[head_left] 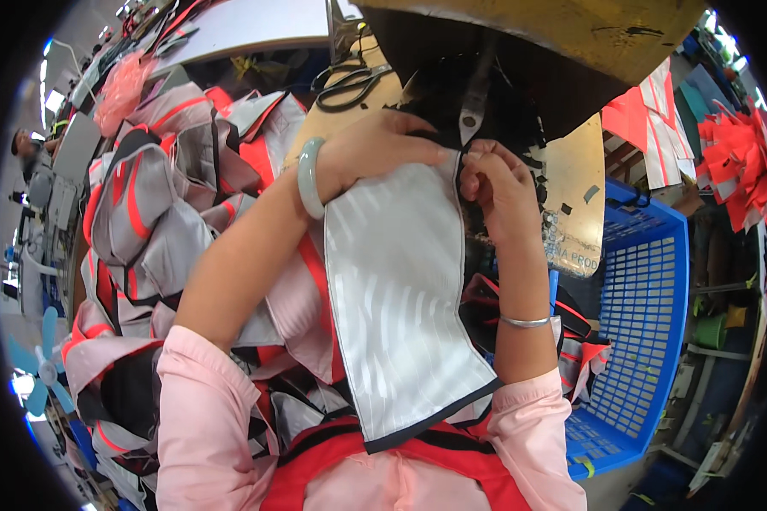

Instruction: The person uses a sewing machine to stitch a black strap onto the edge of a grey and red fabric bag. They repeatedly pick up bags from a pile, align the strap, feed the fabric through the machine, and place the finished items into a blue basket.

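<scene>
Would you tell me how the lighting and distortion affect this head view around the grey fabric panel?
In the head view, the grey fabric panel shows shiny glare stripes; fisheye bends the blue basket near the rim; both hands, left hand and right hand, look sharp; corners are black.

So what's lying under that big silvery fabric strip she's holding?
Under the silvery fabric strip lie more grey-and-red fabric pieces and red cloth on the lap. Whatever sits directly beneath its middle is covered. Left hand and right hand grip its top edge.
</scene>
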`<state>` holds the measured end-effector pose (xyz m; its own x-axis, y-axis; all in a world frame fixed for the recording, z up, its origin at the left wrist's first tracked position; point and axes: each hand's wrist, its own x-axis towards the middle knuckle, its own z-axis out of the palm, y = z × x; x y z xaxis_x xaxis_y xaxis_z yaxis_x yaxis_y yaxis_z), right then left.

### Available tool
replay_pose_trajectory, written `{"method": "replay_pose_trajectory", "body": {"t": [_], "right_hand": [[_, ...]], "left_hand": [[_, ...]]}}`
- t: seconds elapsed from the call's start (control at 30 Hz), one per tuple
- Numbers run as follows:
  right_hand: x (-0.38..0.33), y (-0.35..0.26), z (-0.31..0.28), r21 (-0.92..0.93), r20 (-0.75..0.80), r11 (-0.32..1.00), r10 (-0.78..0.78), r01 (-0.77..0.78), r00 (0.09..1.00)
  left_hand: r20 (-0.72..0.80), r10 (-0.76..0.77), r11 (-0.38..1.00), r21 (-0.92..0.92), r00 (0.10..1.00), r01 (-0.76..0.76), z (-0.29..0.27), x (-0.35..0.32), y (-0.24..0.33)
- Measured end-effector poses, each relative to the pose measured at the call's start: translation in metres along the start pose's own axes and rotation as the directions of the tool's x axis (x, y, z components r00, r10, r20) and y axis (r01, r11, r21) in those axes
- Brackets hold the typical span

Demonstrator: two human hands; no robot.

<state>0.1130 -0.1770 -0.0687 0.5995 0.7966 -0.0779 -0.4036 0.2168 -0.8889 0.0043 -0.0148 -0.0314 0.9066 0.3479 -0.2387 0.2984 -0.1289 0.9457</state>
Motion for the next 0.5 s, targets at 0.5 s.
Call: {"method": "replay_pose_trajectory", "body": {"t": [0.5], "right_hand": [[0.000,-0.008,-0.007,0.272,-0.023,0.961,-0.042,0.047,0.999]], "left_hand": [[0.013,-0.068,0.986,-0.150,0.998,0.069,-0.007,0.002,-0.001]]}}
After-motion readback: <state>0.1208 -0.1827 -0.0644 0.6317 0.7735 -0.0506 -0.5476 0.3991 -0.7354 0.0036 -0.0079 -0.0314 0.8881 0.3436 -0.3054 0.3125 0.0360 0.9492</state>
